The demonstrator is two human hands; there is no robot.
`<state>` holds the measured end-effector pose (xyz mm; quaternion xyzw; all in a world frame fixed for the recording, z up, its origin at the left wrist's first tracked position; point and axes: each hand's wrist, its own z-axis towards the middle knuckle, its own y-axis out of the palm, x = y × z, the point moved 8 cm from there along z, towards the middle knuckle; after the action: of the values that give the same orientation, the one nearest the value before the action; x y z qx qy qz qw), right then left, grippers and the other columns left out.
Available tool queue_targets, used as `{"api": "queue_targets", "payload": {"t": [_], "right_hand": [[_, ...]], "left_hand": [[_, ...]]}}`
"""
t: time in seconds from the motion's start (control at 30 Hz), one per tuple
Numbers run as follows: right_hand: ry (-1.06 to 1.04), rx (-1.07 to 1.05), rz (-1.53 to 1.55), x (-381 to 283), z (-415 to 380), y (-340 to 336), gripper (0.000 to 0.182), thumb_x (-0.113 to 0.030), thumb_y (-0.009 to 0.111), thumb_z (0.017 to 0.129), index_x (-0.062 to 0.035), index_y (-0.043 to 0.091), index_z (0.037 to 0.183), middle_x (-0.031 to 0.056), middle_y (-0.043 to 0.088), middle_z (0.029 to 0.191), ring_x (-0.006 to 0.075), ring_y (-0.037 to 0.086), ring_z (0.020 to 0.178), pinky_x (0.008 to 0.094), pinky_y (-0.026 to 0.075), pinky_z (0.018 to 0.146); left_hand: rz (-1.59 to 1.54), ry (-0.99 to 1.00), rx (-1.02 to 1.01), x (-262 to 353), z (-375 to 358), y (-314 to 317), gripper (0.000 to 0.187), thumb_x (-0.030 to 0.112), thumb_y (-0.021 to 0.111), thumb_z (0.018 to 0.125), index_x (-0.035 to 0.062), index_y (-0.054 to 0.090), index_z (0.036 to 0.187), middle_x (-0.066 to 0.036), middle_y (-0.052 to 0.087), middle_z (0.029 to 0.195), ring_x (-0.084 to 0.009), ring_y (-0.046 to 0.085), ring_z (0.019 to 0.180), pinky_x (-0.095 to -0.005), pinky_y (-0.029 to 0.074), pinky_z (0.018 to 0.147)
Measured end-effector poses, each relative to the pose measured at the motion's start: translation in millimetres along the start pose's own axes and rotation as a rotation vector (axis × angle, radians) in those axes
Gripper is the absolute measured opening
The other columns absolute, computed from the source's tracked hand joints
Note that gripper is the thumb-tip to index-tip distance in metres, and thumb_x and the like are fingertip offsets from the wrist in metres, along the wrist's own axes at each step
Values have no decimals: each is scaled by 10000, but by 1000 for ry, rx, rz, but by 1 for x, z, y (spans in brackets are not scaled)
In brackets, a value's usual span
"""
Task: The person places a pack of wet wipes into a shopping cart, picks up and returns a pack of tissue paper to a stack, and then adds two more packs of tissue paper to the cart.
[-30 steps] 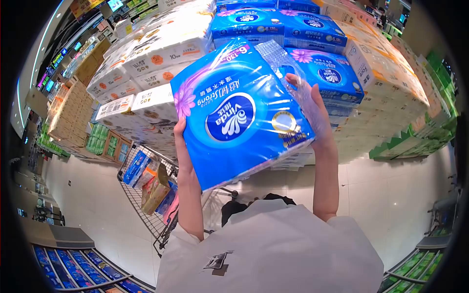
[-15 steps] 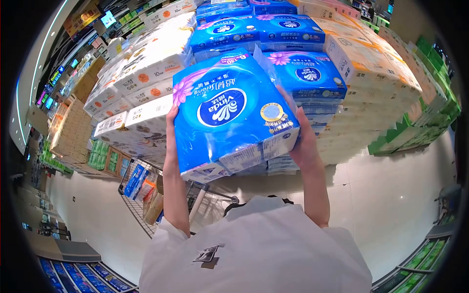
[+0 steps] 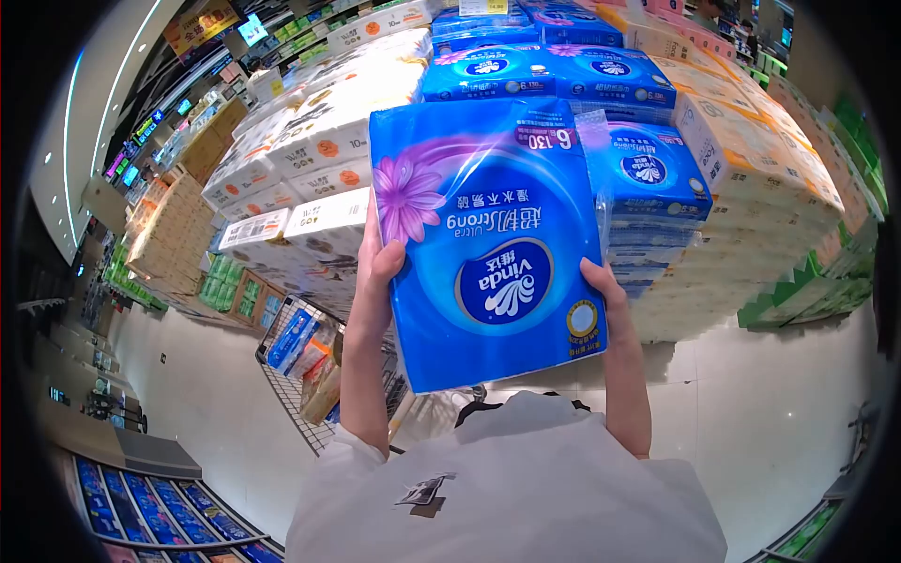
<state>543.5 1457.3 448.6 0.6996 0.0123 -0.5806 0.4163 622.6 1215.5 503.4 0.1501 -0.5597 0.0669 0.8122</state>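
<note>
A large blue pack of Vinda tissues [image 3: 488,216], printed with a purple flower, is held up in front of me, its lettering upside down. My left hand [image 3: 378,258] grips its left side, with the thumb on the front face and the other fingers hidden behind. On the opposite edge, my right hand [image 3: 605,291] clasps the pack, thumb in front. Clear wrap sticks out at its upper right. Just beyond it, matching blue packs [image 3: 648,169] lie stacked.
White tissue packs [image 3: 324,136] are piled to the left, orange-and-white packs [image 3: 751,155] to the right. A wire shopping cart [image 3: 305,375] with goods in it stands at lower left. Blue packs line a low shelf [image 3: 155,507]. Pale tiled floor [image 3: 225,413] surrounds the display.
The tissue pack has tilted so its printed face turns more toward me, and its lower side no longer shows. The stacks and cart appear shifted to the right in view.
</note>
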Motion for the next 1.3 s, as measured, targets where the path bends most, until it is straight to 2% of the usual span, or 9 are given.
{"api": "queue_targets", "payload": {"t": [0.23,0.3,0.37,0.47,0.57,0.73,1.1,1.17,1.3], "right_hand": [[-219,24,-197,-9,-10,5,984,-281,792,684,-12,282,1481,166,485,1355,283,504,1241,403,438,1032],[-689,-11,-667,-38,-27,27,1000,-324,800,664,-3,304,1470,173,476,1367,306,488,1258,414,432,1032],[-932,27,-838,-50,-41,41,917,-344,840,642,-62,438,1417,186,503,1347,321,515,1237,418,421,1043],[-1324,-134,-1097,-48,-64,65,767,-331,865,627,-135,573,1309,173,546,1310,336,551,1200,393,425,1036],[-1566,-158,-1593,-20,-69,73,516,-322,778,758,-398,615,1241,-58,567,1331,214,578,1178,348,451,1009],[-1572,-231,-1779,21,-38,47,493,-294,695,857,-448,552,1303,-129,475,1424,139,508,1269,343,340,1134],[-1492,-266,-2025,60,-10,27,506,-252,623,906,-416,505,1370,-126,460,1446,137,491,1293,332,300,1144],[-1434,-228,-2072,61,0,27,532,-255,624,899,-424,487,1384,-121,446,1467,146,449,1332,340,274,1146],[-1394,-78,-2127,61,20,22,515,-257,607,903,-424,499,1378,-113,448,1472,153,458,1323,368,256,1142]], "left_hand": [[129,-87,-21,-29,-13,-35,1034,701,638,727,-18,343,1409,-151,493,1334,-186,500,1197,-323,400,1007],[115,-25,18,-45,-9,-43,891,706,580,800,-3,427,1316,-120,545,1242,-174,552,1080,-306,438,928],[-43,11,303,-60,-14,-55,810,666,526,885,-10,452,1325,-139,562,1259,-217,581,1091,-349,467,938],[-358,-59,98,-79,-22,-49,701,577,506,949,3,459,1350,-160,550,1318,-255,563,1177,-428,462,1000],[-575,-158,42,-88,-27,-44,669,548,514,956,11,467,1352,-166,554,1319,-262,568,1178,-437,469,1000],[-946,-300,-40,-96,-35,-34,616,500,527,967,23,479,1354,-176,561,1321,-273,576,1181,-452,480,1002],[-671,-378,111,-186,-9,-53,564,529,435,998,65,524,1306,-141,627,1187,-254,637,1022,-423,540,901],[-1057,-296,-306,-175,5,-27,540,513,402,1017,74,508,1312,-122,614,1183,-212,634,1009,-398,552,875],[-161,-322,135,-154,33,-48,543,485,401,1030,21,490,1300,-96,631,1114,-142,613,1026,-300,545,842]]}}
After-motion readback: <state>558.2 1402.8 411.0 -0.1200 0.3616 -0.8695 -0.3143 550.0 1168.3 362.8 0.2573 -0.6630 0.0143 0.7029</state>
